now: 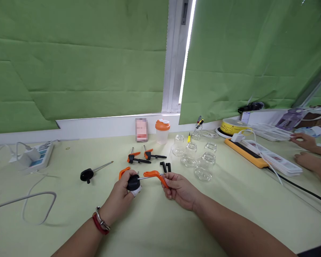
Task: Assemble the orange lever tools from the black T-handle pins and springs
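Note:
My left hand (122,194) is closed round a black knob-like part (133,182) with a thin metal rod pointing right. Fingers of my right hand (180,189) pinch an orange curved handle (157,174), which meets the rod. Whether the rod passes through it, I cannot tell. Another orange curved piece (124,172) lies just behind my left hand. Farther back are two black-and-orange assemblies with rods, a left one (137,159) and a right one (153,154). Small black elbow-shaped parts (166,166) lie beyond my right hand. A second black part with a rod (87,175) rests at the left.
Several upturned glass jars (189,154) stand right of centre. An orange-lidded cup (162,132) and a phone (141,130) are at the wall. Power strips lie left (40,159) and right (246,152), with loose cables. Another person's hands (307,142) reach in at far right.

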The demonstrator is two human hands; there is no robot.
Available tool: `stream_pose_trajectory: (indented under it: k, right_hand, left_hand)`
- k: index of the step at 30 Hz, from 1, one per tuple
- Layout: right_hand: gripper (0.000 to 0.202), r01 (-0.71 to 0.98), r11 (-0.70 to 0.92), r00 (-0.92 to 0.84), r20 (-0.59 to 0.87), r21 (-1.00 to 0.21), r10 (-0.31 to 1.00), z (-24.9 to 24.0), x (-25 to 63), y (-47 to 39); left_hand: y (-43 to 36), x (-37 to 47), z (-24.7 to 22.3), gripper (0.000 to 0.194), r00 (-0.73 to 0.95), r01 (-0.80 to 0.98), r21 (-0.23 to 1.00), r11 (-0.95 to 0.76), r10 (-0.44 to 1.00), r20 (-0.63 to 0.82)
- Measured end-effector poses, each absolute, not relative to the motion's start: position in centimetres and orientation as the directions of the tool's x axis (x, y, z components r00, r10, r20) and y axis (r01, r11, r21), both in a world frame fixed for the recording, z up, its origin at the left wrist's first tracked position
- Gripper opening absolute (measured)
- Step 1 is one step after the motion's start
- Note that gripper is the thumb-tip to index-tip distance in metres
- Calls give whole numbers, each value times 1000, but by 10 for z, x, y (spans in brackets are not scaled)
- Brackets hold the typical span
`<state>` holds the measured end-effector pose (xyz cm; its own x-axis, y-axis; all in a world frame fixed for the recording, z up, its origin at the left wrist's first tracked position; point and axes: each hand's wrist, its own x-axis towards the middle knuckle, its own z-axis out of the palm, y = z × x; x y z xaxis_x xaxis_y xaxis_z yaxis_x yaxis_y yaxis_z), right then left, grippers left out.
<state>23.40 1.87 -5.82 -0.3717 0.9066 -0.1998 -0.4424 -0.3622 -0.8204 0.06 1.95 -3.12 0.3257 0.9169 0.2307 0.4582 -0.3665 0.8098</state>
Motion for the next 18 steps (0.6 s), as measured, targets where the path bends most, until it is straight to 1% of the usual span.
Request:
stream_pose_trajectory:
  k: [3,9,14,18]
  right_hand:
    - [25,-419,-367,-389,-201,-831,899,-58,233,18]
    - [26,-375,-362,-412,-196,-854,890,-60,231,17]
    - [28,-363,-357,-427,-186,-861,885,-61,231,16]
    - [27,-345,-352,-442,-181,-870,879,-61,232,16]
  left_hand:
    - [18,1,-33,23,342,393,861,-322,921,188]
    - [15,4,-32,21,371,331,900,-285,916,153]
    - [14,4,-34,20,386,310,902,-300,907,169]
    - [13,4,-35,27,382,299,904,-306,906,180]
